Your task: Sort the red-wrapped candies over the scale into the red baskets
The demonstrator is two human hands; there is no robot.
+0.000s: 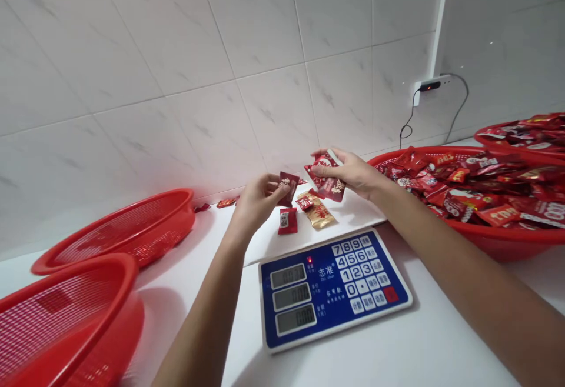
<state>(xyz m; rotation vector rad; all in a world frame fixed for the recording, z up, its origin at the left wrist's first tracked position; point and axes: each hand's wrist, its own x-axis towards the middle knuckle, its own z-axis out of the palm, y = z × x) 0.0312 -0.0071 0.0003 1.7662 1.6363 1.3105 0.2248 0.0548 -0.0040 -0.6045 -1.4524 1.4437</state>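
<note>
My left hand (263, 194) pinches a small dark red packet (288, 188) above the white weighing plate (260, 246) of a digital scale. To its right, my right hand (351, 172) grips several red packets (330, 182) with white lettering, fanned together. Beneath the hands, a red packet with a pale label (288, 221) lies on the plate. Beside it are a gold packet (320, 213) and a small red packet (304, 202) resting against it. The blue scale panel (329, 287) faces me, with number keys and three displays.
At right stand a red basket (494, 235) heaped with red packets and another filled basket (481, 135) behind it. Two red baskets, one nearer (128, 281) and one farther (188, 204), are at left. Small packets (226, 203) lie along the tiled wall. A cabled device (430, 86) hangs there.
</note>
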